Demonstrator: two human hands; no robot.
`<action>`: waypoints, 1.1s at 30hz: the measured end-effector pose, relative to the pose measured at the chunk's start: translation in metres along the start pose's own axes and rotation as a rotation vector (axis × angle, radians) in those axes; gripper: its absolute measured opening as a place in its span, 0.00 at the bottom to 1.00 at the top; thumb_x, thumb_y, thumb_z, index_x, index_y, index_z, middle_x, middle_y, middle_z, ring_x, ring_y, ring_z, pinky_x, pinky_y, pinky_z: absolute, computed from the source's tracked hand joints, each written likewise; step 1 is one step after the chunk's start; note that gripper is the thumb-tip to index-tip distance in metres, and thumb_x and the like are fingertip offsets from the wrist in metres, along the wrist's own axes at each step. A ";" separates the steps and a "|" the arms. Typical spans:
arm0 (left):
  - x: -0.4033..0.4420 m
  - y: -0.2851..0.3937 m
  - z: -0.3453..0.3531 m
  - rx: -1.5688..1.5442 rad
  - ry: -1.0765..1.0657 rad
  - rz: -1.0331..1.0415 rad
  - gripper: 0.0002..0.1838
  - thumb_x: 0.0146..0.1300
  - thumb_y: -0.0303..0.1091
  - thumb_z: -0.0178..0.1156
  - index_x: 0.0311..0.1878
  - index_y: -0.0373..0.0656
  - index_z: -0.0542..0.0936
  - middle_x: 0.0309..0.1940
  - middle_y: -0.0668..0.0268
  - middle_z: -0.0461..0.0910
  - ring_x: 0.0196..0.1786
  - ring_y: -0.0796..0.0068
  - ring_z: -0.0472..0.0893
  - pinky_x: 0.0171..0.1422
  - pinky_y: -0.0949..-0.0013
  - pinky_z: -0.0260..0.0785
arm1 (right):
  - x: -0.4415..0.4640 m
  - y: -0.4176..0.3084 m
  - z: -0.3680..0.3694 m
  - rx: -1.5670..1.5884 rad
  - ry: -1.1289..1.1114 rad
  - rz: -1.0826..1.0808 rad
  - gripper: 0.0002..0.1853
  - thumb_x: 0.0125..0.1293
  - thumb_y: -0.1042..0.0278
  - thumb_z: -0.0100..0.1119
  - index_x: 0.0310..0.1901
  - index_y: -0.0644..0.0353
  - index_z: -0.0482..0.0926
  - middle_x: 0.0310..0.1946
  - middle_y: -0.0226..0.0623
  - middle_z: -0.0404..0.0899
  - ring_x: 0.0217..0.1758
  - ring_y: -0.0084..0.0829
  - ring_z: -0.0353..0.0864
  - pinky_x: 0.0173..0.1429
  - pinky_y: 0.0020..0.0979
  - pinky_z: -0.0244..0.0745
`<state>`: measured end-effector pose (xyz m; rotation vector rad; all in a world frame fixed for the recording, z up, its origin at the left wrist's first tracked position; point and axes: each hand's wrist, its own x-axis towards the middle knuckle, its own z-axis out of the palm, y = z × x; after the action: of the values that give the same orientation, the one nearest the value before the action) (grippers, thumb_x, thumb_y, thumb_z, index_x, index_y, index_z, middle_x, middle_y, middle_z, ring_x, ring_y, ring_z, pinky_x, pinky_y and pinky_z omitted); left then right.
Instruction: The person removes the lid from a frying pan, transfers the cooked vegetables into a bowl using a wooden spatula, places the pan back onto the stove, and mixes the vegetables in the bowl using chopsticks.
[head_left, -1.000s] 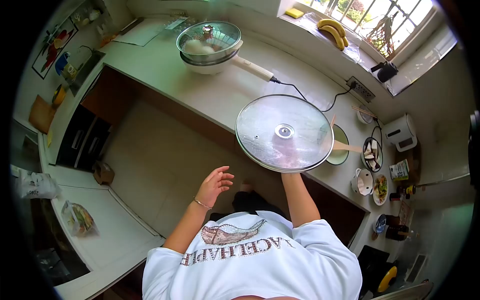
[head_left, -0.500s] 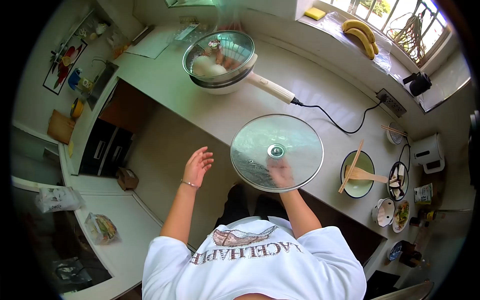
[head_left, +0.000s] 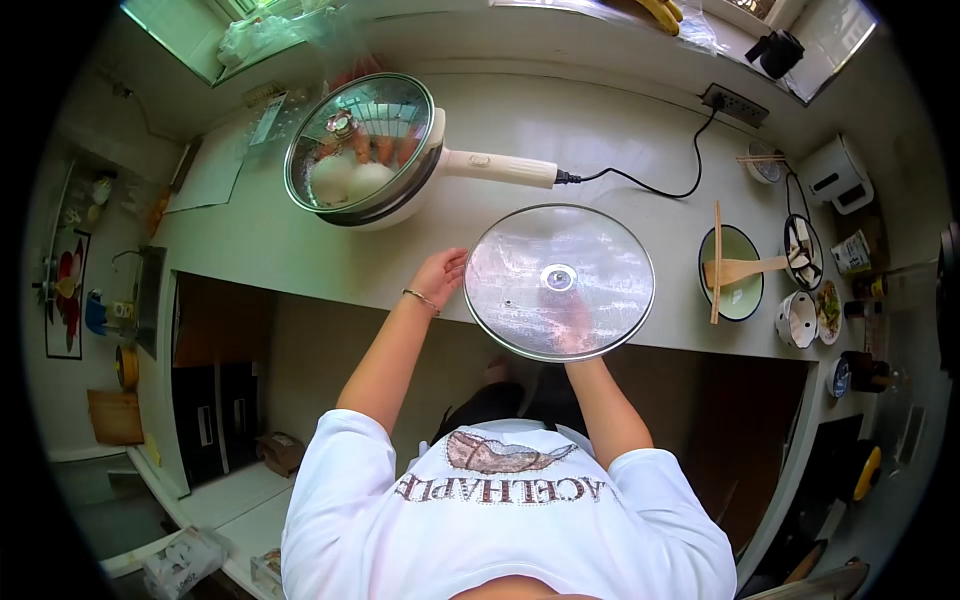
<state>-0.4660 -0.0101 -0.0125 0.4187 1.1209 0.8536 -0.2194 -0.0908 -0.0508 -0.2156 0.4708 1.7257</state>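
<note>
A large round glass lid [head_left: 520, 310] with a metal rim hangs in front of my body at the counter's front edge. Through the glass I see my right hand [head_left: 566, 318] under it, closed around the knob area at its centre; the exact grip is blurred. My left hand [head_left: 440, 277] has its fingers stretched out at the lid's left rim, and whether they touch is unclear. Beyond it on the counter stands a cream electric pan [head_left: 400, 208]. Its own glass lid [head_left: 375, 112] covers white rounded pieces [head_left: 345, 180] and orange-brown pieces [head_left: 384, 150].
The pan's handle [head_left: 500, 168] points right, its black cord [head_left: 660, 193] running to a wall socket [head_left: 735, 103]. At the right are a green bowl [head_left: 740, 300] with chopsticks and a wooden spatula across it, a plate of white pieces [head_left: 800, 250] and a white scalloped bowl [head_left: 797, 320].
My view has turned, and the counter now lies squarely before me. My left hand has come up and right, close to the lid's rim. The right hand still holds the lid.
</note>
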 end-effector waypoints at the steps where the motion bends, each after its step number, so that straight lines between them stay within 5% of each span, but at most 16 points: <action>1: -0.004 -0.003 -0.007 -0.003 0.028 -0.011 0.17 0.63 0.39 0.50 0.50 0.37 0.72 0.45 0.61 0.76 0.45 0.72 0.75 0.48 0.71 0.67 | 0.009 0.000 -0.004 -0.001 -0.118 0.044 0.11 0.64 0.74 0.47 0.45 0.71 0.69 0.43 0.47 0.73 0.48 0.39 0.72 0.55 0.38 0.70; 6: -0.032 -0.008 -0.032 0.024 0.060 -0.061 0.17 0.63 0.40 0.49 0.49 0.37 0.73 0.43 0.61 0.77 0.44 0.71 0.76 0.47 0.70 0.68 | 0.035 0.004 0.007 0.107 0.151 -0.044 0.11 0.67 0.71 0.43 0.46 0.68 0.69 0.39 0.43 0.72 0.44 0.37 0.71 0.49 0.38 0.70; 13: -0.061 -0.007 -0.026 -0.014 -0.046 -0.099 0.18 0.64 0.40 0.47 0.49 0.37 0.72 0.44 0.61 0.77 0.44 0.71 0.76 0.48 0.69 0.68 | 0.065 0.002 -0.011 0.187 -0.106 0.037 0.09 0.63 0.74 0.49 0.44 0.69 0.70 0.42 0.47 0.74 0.44 0.39 0.74 0.50 0.39 0.73; 17: -0.074 -0.007 -0.016 -0.010 -0.071 -0.108 0.18 0.64 0.40 0.47 0.50 0.36 0.72 0.45 0.61 0.77 0.45 0.70 0.76 0.48 0.69 0.68 | 0.066 0.008 0.007 0.136 0.113 -0.072 0.09 0.65 0.72 0.46 0.42 0.69 0.70 0.39 0.45 0.73 0.42 0.37 0.72 0.47 0.37 0.71; 22: -0.079 -0.011 -0.010 -0.055 -0.137 -0.105 0.19 0.65 0.40 0.46 0.51 0.36 0.72 0.45 0.60 0.77 0.46 0.69 0.76 0.50 0.68 0.68 | 0.072 0.006 0.004 0.228 -0.154 0.080 0.10 0.64 0.74 0.47 0.44 0.71 0.70 0.43 0.49 0.73 0.47 0.41 0.73 0.53 0.39 0.70; 33: -0.086 -0.011 0.010 -0.127 -0.217 -0.112 0.20 0.66 0.39 0.43 0.54 0.34 0.70 0.51 0.56 0.74 0.52 0.65 0.75 0.55 0.67 0.67 | 0.091 0.006 0.019 0.063 0.041 -0.066 0.14 0.66 0.72 0.48 0.49 0.71 0.67 0.48 0.50 0.71 0.52 0.42 0.72 0.61 0.40 0.70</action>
<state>-0.4677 -0.0817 0.0365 0.3315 0.8766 0.7566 -0.2419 -0.0019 -0.0684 -0.2193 0.5419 1.6422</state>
